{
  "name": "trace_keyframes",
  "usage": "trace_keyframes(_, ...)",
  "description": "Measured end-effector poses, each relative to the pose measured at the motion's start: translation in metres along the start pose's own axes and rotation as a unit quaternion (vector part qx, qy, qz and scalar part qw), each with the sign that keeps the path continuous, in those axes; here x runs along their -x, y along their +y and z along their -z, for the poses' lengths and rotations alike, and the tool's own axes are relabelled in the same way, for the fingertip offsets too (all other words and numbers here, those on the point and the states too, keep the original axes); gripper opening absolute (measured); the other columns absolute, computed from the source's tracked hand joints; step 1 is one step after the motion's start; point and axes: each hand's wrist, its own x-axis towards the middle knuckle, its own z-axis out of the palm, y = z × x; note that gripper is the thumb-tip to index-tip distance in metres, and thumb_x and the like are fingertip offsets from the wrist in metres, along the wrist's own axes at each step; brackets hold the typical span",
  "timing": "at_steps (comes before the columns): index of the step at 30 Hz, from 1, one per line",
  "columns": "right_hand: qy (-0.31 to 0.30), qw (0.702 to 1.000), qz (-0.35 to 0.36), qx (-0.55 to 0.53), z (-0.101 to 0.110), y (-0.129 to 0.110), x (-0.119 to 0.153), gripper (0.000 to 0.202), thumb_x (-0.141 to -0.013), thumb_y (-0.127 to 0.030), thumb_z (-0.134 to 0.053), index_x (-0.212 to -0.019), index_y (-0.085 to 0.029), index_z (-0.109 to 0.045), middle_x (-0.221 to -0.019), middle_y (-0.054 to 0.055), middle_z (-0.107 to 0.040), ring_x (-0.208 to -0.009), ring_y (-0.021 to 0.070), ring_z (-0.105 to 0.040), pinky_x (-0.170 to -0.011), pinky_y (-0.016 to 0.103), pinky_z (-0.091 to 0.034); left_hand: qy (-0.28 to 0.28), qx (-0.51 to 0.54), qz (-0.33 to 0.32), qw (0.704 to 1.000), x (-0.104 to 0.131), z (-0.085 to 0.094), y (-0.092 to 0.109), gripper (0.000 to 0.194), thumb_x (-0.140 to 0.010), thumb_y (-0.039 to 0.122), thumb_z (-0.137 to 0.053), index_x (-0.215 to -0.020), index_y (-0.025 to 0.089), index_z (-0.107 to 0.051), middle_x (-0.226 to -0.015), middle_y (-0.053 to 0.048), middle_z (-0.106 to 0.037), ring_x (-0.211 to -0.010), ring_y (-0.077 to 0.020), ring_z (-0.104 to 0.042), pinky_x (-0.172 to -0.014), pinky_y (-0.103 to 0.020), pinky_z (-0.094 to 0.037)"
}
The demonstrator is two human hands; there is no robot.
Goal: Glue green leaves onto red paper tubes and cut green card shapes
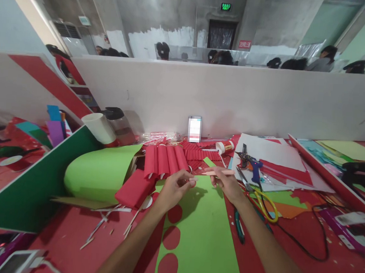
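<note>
My right hand [224, 183] is closed around a pale pink pencil [229, 172], which lies nearly level with one end pointing left. My left hand [177, 187] has its thumb and fingers pinched together just left of the pencil; whatever may be between the fingertips is too small to make out. Beneath both hands lies a long sheet of green paper [204, 236] with a row of round holes along its left side, the red tabletop showing through. Red paper rolls [165, 162] and a red box [135, 188] sit beyond and left of my left hand.
A rolled green sheet [96, 176] stands left. To the right lie a blue glue gun [256, 170], yellow-handled scissors [267, 205], dark-handled pliers [239, 226], a black cable [313, 253] and stacked paper [271, 154]. A phone [195, 130] leans against the white partition [234, 98].
</note>
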Motion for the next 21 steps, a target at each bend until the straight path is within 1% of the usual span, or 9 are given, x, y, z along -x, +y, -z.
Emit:
trace_keyframes(3,0.004,1.000,-0.008,-0.008,-0.002,0.002,0.000,0.030,-0.089,-0.049,-0.067,-0.083,-0.019,-0.068,-0.061,-0.002,-0.060,-0.054,0.0126,-0.053,-0.049,0.023,-0.041,-0.006,0.063,0.021,0.998,0.000,-0.002,-0.001,0.030,-0.083,0.044,-0.072,-0.093,0.016,-0.068,-0.080,-0.004,-0.070,-0.065,-0.0138,-0.060,-0.056,-0.022,-0.042)
trace_keyframes(6,0.003,1.000,-0.013,-0.012,-0.006,0.003,0.000,0.030,-0.089,-0.047,-0.068,-0.079,-0.020,-0.063,-0.060,-0.003,-0.061,-0.052,0.0121,-0.053,-0.047,0.023,-0.040,-0.010,0.099,0.032,0.994,0.000,-0.003,-0.001,0.031,-0.081,0.044,-0.075,-0.092,0.016,-0.067,-0.077,-0.003,-0.069,-0.062,-0.0129,-0.058,-0.055,-0.022,-0.042)
trace_keyframes(11,-0.017,0.999,-0.023,-0.019,-0.011,0.002,0.002,0.030,-0.088,-0.047,-0.070,-0.079,-0.020,-0.061,-0.062,-0.002,-0.064,-0.054,0.0117,-0.056,-0.050,0.022,-0.044,-0.011,0.123,0.038,0.992,0.000,-0.007,-0.002,0.033,-0.078,0.044,-0.077,-0.092,0.016,-0.066,-0.075,-0.003,-0.069,-0.061,-0.0123,-0.058,-0.053,-0.021,-0.041)
trace_keyframes(15,-0.027,0.999,-0.021,-0.022,-0.016,0.001,0.004,0.031,-0.087,-0.046,-0.072,-0.078,-0.020,-0.059,-0.066,-0.001,-0.068,-0.056,0.0119,-0.059,-0.053,0.023,-0.047,-0.008,0.153,0.027,0.988,0.000,-0.012,-0.003,0.032,-0.077,0.043,-0.079,-0.086,0.016,-0.066,-0.068,0.000,-0.066,-0.056,-0.0102,-0.055,-0.052,-0.020,-0.040)
trace_keyframes(19,-0.028,0.999,-0.018,-0.019,-0.019,0.005,0.005,0.031,-0.087,-0.046,-0.072,-0.078,-0.020,-0.058,-0.067,-0.001,-0.069,-0.057,0.0123,-0.061,-0.053,0.023,-0.049,0.010,0.153,0.029,0.988,0.002,-0.012,-0.003,0.034,-0.075,0.046,-0.080,-0.082,0.015,-0.068,-0.067,-0.001,-0.067,-0.055,-0.0106,-0.054,-0.052,-0.021,-0.040)
trace_keyframes(21,-0.029,0.999,-0.018,-0.014,-0.019,0.009,0.005,0.031,-0.087,-0.046,-0.071,-0.078,-0.020,-0.058,-0.067,0.000,-0.070,-0.058,0.0130,-0.063,-0.052,0.024,-0.050,0.010,0.152,0.032,0.988,0.003,-0.012,-0.004,0.035,-0.074,0.047,-0.081,-0.081,0.015,-0.068,-0.066,-0.001,-0.066,-0.055,-0.0111,-0.054,-0.051,-0.021,-0.040)
